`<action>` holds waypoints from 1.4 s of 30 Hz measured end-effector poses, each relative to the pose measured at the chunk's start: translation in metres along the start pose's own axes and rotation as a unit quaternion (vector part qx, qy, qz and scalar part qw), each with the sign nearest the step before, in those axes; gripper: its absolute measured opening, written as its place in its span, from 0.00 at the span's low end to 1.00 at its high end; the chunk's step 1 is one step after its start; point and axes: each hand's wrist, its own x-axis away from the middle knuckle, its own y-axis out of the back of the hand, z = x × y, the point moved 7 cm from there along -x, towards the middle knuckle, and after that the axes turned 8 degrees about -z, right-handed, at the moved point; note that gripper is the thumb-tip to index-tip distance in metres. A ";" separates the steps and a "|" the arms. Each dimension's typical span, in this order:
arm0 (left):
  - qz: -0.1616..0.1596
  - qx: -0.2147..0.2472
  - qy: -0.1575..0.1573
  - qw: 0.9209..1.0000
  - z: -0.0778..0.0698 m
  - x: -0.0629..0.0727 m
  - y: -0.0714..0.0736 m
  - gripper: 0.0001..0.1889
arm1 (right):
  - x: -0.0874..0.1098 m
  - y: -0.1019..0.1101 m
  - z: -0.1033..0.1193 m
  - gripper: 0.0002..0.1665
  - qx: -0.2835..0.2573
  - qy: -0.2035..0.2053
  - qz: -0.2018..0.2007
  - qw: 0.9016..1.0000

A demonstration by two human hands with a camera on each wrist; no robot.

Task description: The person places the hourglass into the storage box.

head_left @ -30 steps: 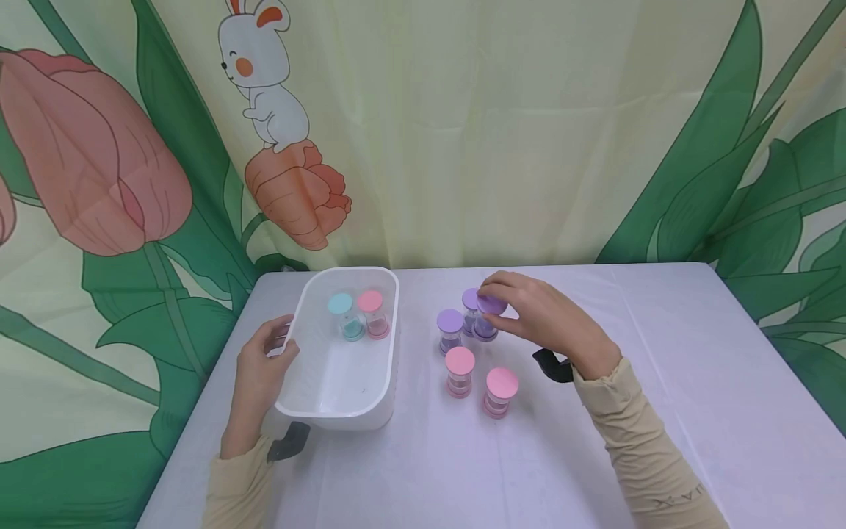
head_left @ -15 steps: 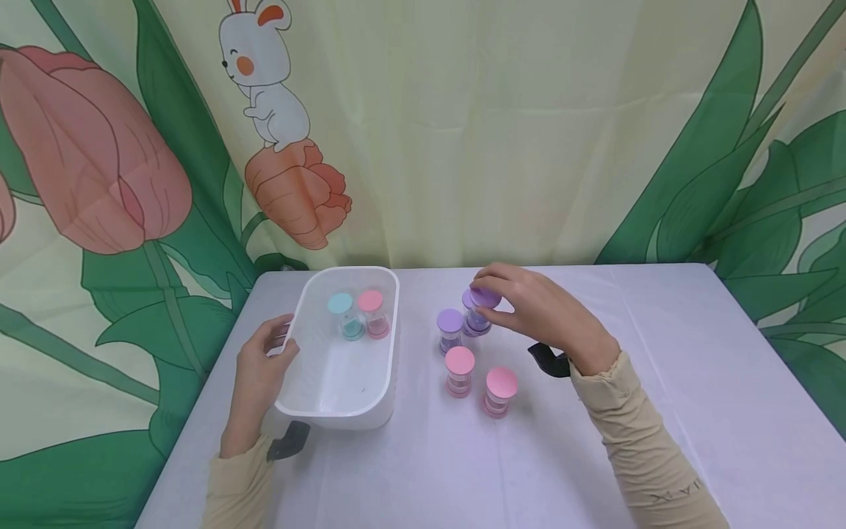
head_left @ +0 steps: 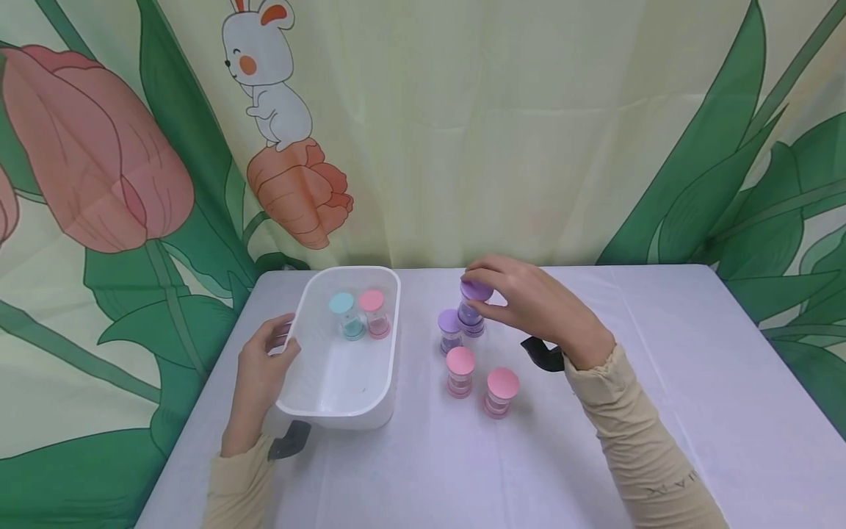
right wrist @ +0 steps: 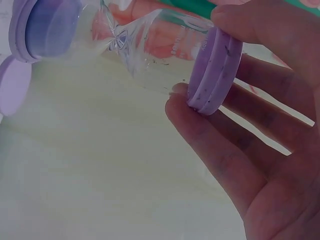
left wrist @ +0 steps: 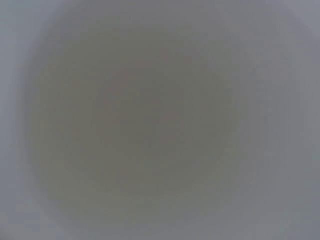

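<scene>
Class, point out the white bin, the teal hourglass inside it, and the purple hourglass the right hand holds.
White bin (head_left: 333, 373), head view, bare inner floor.
Teal hourglass (head_left: 348, 319), head view, clear glass body.
Held purple hourglass (right wrist: 119, 40), right wrist view, narrow waist.

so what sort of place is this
Probably an indoor spot staged for recording: a pale cloth-covered table, a cartoon-printed curtain hanging behind it, and a white tub set on top.

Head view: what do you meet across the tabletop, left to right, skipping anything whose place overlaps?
Left hand, teal-capped hourglass in the white tub, pink-capped hourglass beside it, leftmost purple-capped hourglass, nearest pink-capped hourglass, right sleeve.
</scene>
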 end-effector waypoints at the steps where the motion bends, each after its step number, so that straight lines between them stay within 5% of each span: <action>1: 0.000 0.000 -0.001 1.000 0.000 0.000 0.000 0.25 | -0.001 0.000 0.001 0.15 0.001 0.001 -0.002 1.000; 42: -0.001 0.003 0.001 1.000 -0.001 0.000 0.000 0.25 | -0.048 -0.026 0.034 0.16 -0.046 0.053 -0.028 0.997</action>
